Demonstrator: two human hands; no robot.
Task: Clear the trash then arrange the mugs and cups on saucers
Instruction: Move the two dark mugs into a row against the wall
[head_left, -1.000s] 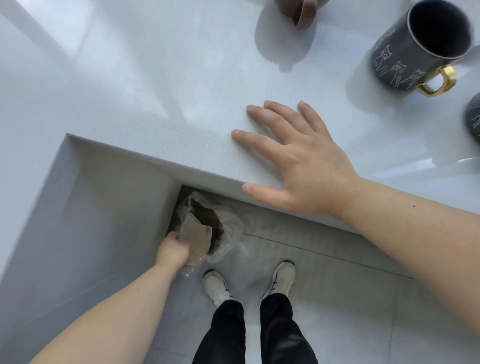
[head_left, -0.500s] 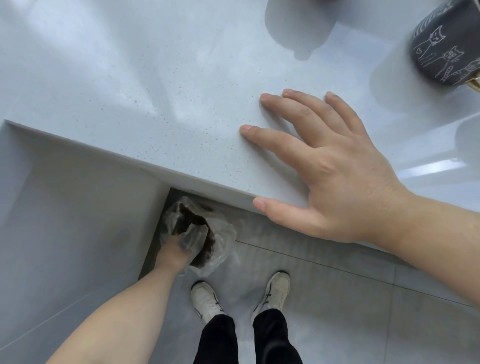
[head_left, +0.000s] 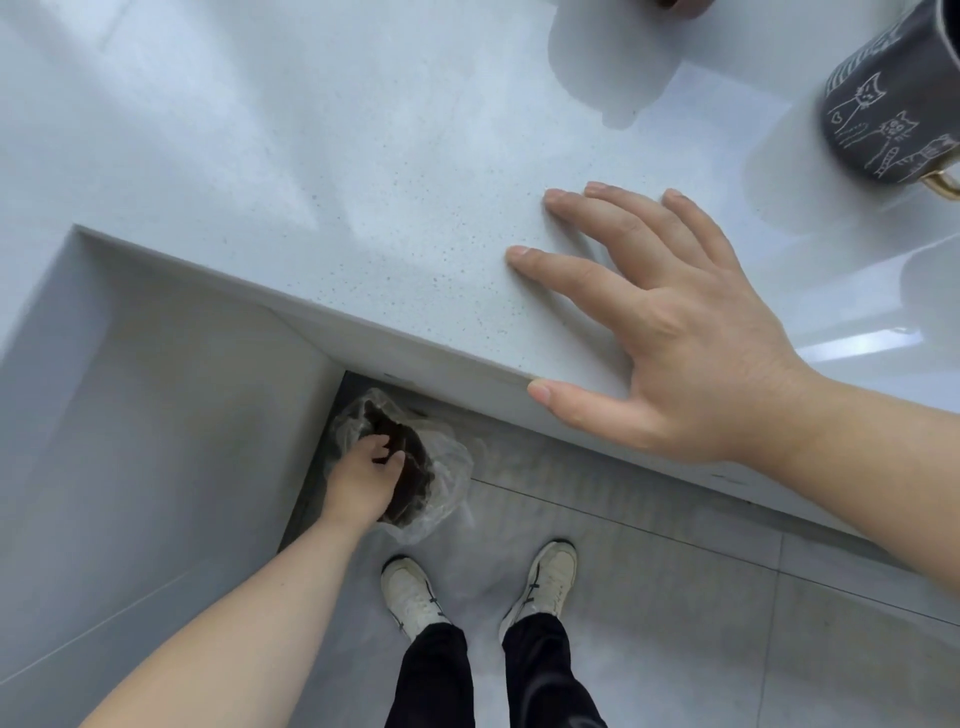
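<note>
Grey floor tiles (head_left: 649, 597) are seen at the bottom, with two pale shoes (head_left: 413, 597) below black trousers. Just beyond the shoes, a bin (head_left: 415, 467) lined with a clear bag (head_left: 452, 483) is tucked against the base of the counter (head_left: 311, 182); dark brown trash lies inside. The left hand (head_left: 363, 478) is held over the bin's mouth, fingers loosely spread and empty. A second ago a brown scrap was gripped there; it is no longer held. The right hand (head_left: 670, 332) is pressed flat on the counter edge, fingers splayed wide, as before. Farther off, a dark mug (head_left: 883, 104) with white cat drawings and a gold handle is cut by the right border.
</note>
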